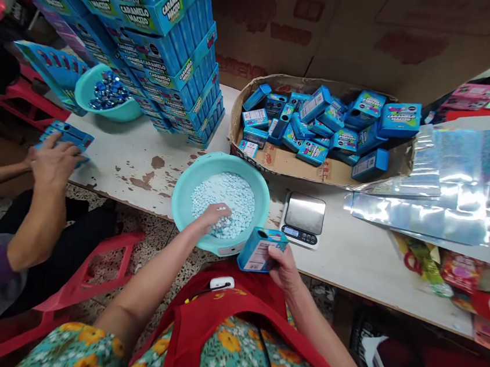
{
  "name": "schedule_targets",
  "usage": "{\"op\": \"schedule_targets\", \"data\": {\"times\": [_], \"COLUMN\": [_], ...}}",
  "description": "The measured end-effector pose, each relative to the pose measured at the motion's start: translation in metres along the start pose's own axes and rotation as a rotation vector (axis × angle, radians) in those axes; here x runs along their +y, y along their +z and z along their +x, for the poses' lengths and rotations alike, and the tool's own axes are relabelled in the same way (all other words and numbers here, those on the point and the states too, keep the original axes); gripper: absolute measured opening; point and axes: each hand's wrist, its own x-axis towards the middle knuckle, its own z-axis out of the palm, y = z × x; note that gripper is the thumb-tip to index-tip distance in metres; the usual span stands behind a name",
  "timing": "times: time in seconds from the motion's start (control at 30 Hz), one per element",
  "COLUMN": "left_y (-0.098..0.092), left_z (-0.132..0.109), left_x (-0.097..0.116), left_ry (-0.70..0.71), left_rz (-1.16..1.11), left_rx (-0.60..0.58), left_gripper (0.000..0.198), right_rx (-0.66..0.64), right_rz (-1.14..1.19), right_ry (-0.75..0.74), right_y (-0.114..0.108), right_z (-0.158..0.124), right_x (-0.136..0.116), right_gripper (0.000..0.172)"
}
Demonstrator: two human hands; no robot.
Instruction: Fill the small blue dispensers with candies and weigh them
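A turquoise plastic bowl (181,191) holds a heap of small, pale candies (237,197). My left hand (214,216) reaches into that heap, its fingers curled around some of the candies; the fingertips are partly hidden. Beside the bowl's lower right rim, my right hand (282,263) grips a small blue candy box (259,252). The box is upright, with a dark round hole in its top and a white label facing me. A digital kitchen scale (305,212) with a bare metal plate lies right of the bowl.
A cut-down carton (338,171) of blue boxes stands behind the bowl and scale. Tall stacks of blue display packs (170,64) rise at left. Farther left, a co-worker's hand (55,155) rests on a blue pack near another turquoise bowl (116,113). Shiny plastic sheets (425,217) lie at right.
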Motion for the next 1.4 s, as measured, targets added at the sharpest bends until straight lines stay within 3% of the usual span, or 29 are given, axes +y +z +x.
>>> {"op": "schedule_targets", "data": {"times": [0.1,0.2,0.27,0.43,0.53,0.7,0.97,1.4], "left_y": [-0.018,-0.018,-0.016,-0.016,-0.014,-0.010,-0.013,-0.013], "left_z": [0.001,0.005,0.004,-0.022,-0.036,-0.037,-0.034,-0.028], "left_x": [0.004,0.016,0.030,0.076,0.096,0.099,0.098,0.101], "left_ry": [-0.023,-0.180,-0.208,0.082,0.242,0.296,0.372,0.415], "left_rz": [-0.347,-0.873,-1.023,-1.179,-1.172,-1.110,-1.027,-0.923], "left_rx": [-0.080,-0.081,-0.036,0.030,0.166,0.360,0.409,0.469], "left_gripper": [0.037,0.029,0.024,0.026,0.027,0.027,0.028,0.034], "right_rx": [0.081,0.115,0.115,0.071,0.002,-0.002,-0.020,-0.017], "right_rz": [-0.174,-0.474,-0.683,-1.051,-1.155,-1.213,-1.297,-1.223], "right_ry": [-0.160,-0.275,-0.348,-0.640,-0.657,-0.650,-0.613,-0.604], "right_y": [0.002,0.011,0.020,0.044,0.057,0.069,0.079,0.078], "right_z": [0.005,0.019,0.030,0.055,0.065,0.073,0.071,0.079], "right_x": [-0.025,-0.039,-0.042,-0.029,-0.018,-0.012,-0.019,-0.021], "right_gripper": [0.043,0.047,0.045,0.033,0.030,0.028,0.030,0.030]}}
